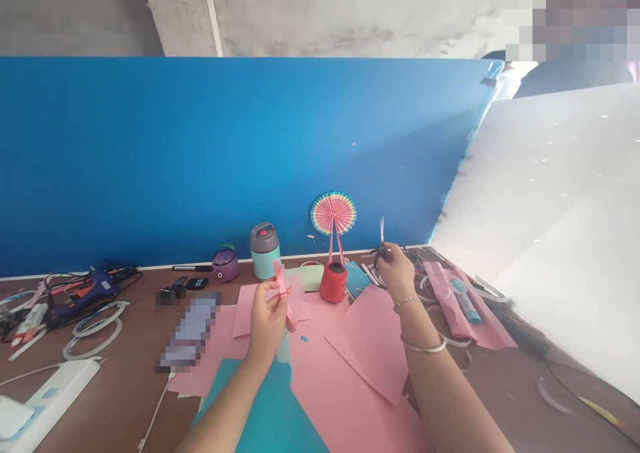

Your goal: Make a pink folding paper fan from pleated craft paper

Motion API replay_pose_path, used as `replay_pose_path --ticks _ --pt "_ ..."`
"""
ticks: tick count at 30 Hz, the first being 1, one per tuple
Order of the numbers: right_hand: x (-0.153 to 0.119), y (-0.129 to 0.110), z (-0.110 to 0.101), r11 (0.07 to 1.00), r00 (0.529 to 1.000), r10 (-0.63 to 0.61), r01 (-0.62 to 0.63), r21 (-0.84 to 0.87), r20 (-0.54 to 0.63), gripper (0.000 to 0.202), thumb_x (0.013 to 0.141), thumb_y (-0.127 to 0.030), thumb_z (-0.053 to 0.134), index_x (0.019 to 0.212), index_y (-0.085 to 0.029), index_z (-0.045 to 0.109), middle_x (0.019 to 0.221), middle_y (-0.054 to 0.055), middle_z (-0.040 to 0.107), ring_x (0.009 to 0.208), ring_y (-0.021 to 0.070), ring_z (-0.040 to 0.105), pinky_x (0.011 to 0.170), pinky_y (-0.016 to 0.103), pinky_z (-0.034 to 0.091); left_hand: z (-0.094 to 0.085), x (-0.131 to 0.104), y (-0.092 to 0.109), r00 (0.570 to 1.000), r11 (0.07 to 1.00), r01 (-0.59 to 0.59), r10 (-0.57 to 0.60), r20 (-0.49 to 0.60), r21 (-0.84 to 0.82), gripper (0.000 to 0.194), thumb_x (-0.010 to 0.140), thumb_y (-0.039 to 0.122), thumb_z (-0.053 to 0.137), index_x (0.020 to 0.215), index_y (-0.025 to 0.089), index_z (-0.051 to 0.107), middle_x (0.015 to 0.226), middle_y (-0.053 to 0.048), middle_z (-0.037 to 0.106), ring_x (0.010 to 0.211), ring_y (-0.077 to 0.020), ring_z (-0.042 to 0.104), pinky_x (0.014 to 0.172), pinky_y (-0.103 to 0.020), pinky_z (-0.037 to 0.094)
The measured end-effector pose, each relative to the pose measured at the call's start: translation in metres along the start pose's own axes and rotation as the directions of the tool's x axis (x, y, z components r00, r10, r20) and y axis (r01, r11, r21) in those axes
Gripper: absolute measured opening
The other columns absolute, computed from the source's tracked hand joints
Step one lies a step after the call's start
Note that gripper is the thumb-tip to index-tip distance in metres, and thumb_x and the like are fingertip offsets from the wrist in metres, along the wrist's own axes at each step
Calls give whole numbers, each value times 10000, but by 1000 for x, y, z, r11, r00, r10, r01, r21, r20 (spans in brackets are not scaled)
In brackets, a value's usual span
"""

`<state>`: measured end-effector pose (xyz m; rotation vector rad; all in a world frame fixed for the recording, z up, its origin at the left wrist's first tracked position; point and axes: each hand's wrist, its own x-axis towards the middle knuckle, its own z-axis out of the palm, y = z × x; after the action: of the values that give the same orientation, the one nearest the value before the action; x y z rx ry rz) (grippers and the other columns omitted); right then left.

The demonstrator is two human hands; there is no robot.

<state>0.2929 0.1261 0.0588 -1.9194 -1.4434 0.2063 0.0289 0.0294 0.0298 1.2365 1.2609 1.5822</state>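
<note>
Between its thumb and fingers, my left hand (269, 316) pinches a narrow pleated strip of pink paper (279, 276), upright, with a red band across its middle. My right hand (399, 274) is closed round the dark handles of a pair of scissors (382, 229), blades pointing up. Between my hands stands a red spool of thread (333, 284). A round pleated paper fan (333, 213) in pink, yellow and blue rises behind the spool. Below my hands lie pink paper sheets (350, 386) and a teal sheet (270, 399).
A turquoise flask (265, 251) and a purple pot (225, 265) stand by the blue partition (200, 159). At left are a phone (193, 333), a glue gun (95, 289) and a power strip (60, 399). A glue stick (467, 303) lies on pink paper at right.
</note>
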Motion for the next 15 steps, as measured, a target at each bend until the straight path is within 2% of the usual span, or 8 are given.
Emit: replay_pose_path --ticks 3,5,6,8,11,12,13,15 --pt "-5 -14 -5 950 996 -11 39 310 -92 414 823 -297 430 1225 -197 440 1063 88 629 907 213 596 733 283 425 1 -6 -2 996 994 83 -81 26 -74 280 788 378 565 949 233 387 1005 -94 671 366 -91 550 380 -243 462" --pt "-16 -26 -11 832 993 -88 27 553 84 461 800 -351 485 1222 -181 410 1019 93 630 816 192 607 671 272 441 -1 -8 -5 997 993 69 -71 -17 -99 283 791 370 564 954 229 381 1088 -124 643 429 -106 594 394 -235 468" --pt "-25 -32 -13 764 959 -185 5 645 212 461 781 -379 524 1186 -182 423 960 80 637 795 185 605 664 269 445 -2 -9 -7 997 994 42 -48 -60 -97 271 796 361 560 955 227 387 1140 -139 616 516 -127 639 416 -228 476" --pt "-49 -44 -16 691 802 -377 -89 718 462 428 749 -447 598 1076 -198 478 860 47 633 755 169 596 634 258 435 -6 -9 -12 986 997 -32 21 -163 -71 240 800 336 554 951 220 408 1227 -151 549 773 -184 684 492 -220 502" --pt "-93 -53 -11 694 456 -500 -298 656 736 397 723 -491 653 944 -193 512 707 5 589 628 134 565 539 234 384 -13 -8 -16 960 989 -144 133 -247 -28 218 796 287 553 960 213 429 1245 -137 496 1045 -229 609 617 -234 528" --pt "-106 -54 -6 698 375 -508 -347 626 775 397 727 -509 649 913 -184 520 667 -6 571 586 117 543 515 224 362 -15 -8 -17 959 986 -162 152 -241 -23 213 798 277 546 963 213 428 1225 -134 499 1041 -229 608 611 -234 528" --pt "-118 -54 0 696 327 -510 -385 606 795 402 736 -519 642 907 -175 524 660 -6 571 561 100 518 506 218 347 -16 -8 -17 960 985 -170 162 -229 -17 205 802 270 536 965 214 425 1208 -133 501 1009 -222 620 581 -227 523" --pt "-133 -53 12 689 291 -493 -445 572 820 429 729 -528 651 921 -164 529 669 -6 569 542 82 495 492 207 320 -17 -9 -15 964 984 -175 174 -201 10 184 816 252 506 976 216 423 1228 -138 481 925 -199 644 515 -211 502"
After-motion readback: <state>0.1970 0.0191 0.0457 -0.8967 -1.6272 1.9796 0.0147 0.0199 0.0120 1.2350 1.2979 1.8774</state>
